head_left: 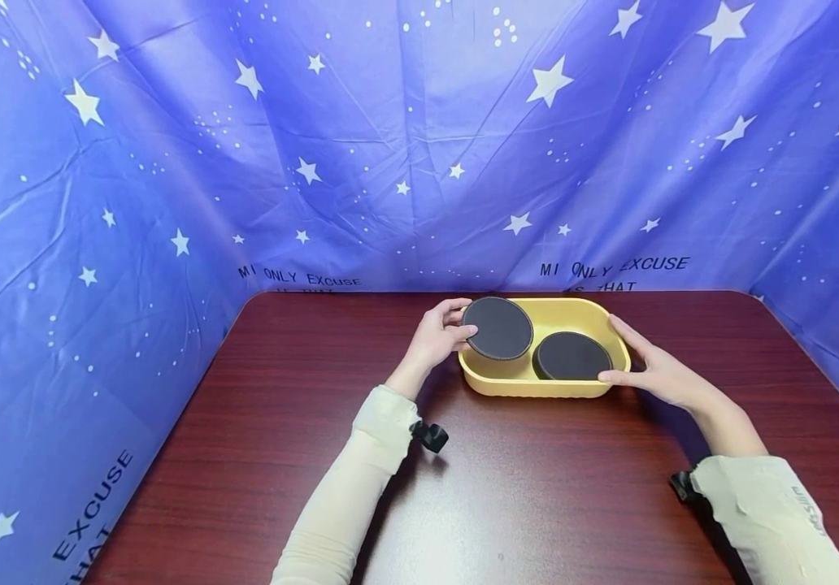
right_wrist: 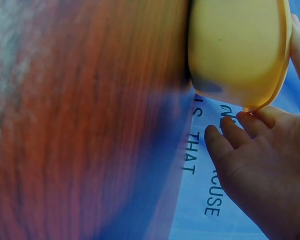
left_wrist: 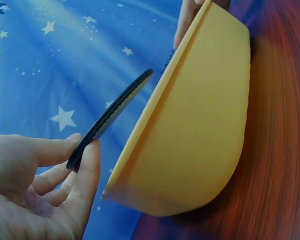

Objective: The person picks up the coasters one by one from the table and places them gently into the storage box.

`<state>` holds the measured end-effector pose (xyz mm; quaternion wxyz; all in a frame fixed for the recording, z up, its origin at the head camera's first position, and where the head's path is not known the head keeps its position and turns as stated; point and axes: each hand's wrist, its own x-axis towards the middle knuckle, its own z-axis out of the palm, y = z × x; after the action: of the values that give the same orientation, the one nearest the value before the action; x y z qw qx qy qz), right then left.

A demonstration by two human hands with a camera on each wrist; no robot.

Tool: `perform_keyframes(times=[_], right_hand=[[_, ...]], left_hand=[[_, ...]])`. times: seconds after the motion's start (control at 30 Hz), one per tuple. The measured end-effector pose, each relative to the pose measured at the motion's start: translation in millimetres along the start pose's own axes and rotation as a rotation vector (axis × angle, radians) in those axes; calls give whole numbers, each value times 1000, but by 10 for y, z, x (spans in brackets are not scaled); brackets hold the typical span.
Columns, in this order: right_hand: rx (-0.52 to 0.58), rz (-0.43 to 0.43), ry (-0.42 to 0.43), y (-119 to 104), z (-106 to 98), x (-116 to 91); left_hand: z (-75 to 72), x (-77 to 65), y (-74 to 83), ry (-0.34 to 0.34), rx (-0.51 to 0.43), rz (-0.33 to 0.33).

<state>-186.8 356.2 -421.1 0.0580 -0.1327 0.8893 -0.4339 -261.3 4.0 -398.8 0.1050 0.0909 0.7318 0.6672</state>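
Note:
My left hand (head_left: 436, 335) pinches a round black coaster (head_left: 498, 328) with a stitched edge between thumb and fingers. The coaster is tilted, above the left end of a yellow oblong basin (head_left: 529, 389). In the left wrist view, the coaster (left_wrist: 112, 110) shows edge-on beside the basin's rim, thin and with a paler underside. Inside the basin, at its right, lies a second dark round coaster (head_left: 573, 356). My right hand (head_left: 664, 375) holds the basin's right end, thumb at the near rim and index finger at the far side; its other fingers (right_wrist: 217, 142) extend past the wall.
The basin stands near the back edge of a reddish-brown wooden table (head_left: 302, 455). Blue cloth (head_left: 405, 146) with white stars and lettering hangs behind and at both sides. Black straps (head_left: 430, 436) are at both wrists.

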Motion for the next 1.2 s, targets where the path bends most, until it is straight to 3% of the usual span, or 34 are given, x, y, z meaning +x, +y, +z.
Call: perform_keyframes(times=[0.4, 1.2], right_hand=[[7, 15, -4, -10, -3, -1], [-3, 9, 1, -14, 8, -2]], left_hand=[[215, 8, 14, -47, 6, 12], [488, 58, 63, -133, 68, -13]])
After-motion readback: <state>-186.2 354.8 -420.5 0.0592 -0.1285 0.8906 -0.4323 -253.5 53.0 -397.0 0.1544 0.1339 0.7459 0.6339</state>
